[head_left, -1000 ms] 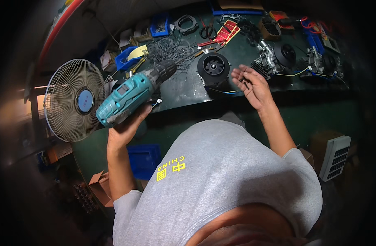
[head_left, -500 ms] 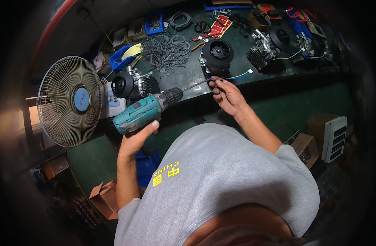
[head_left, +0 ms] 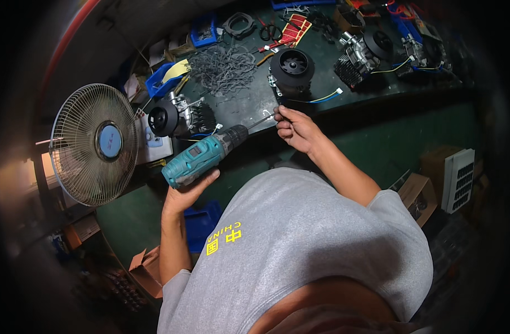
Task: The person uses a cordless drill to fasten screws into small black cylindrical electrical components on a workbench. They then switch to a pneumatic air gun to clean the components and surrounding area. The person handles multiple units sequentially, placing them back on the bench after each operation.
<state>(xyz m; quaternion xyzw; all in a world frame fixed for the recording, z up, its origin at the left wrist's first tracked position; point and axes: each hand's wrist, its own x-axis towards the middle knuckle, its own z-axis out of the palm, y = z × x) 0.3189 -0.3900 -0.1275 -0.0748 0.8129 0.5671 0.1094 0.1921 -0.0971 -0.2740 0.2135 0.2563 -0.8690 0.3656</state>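
My left hand (head_left: 188,195) is closed round the handle of a teal cordless drill (head_left: 198,158). Its black chuck (head_left: 234,137) and long thin bit (head_left: 261,120) point up and to the right. At the bit's far end my right hand (head_left: 295,127) is closed, thumb and fingers pinched at the tip; whether a small screw is between them is too small to make out. Just beyond the right hand stands a motor unit with a black fan wheel (head_left: 292,65), its blue and yellow lead (head_left: 324,97) trailing right. Another motor unit (head_left: 182,116) sits behind the drill.
A tabletop fan (head_left: 93,145) stands at the left. Grey cable ties (head_left: 223,69) lie heaped on the dark green bench (head_left: 260,99), near blue bins (head_left: 165,79) and scissors (head_left: 270,32). More motor units (head_left: 363,58) are at the right. A cardboard box (head_left: 417,196) is below the bench.
My right hand has shifted left and slightly nearer with the bit's tip. The drill has moved a little right and toward me. The whole view has tilted slightly.
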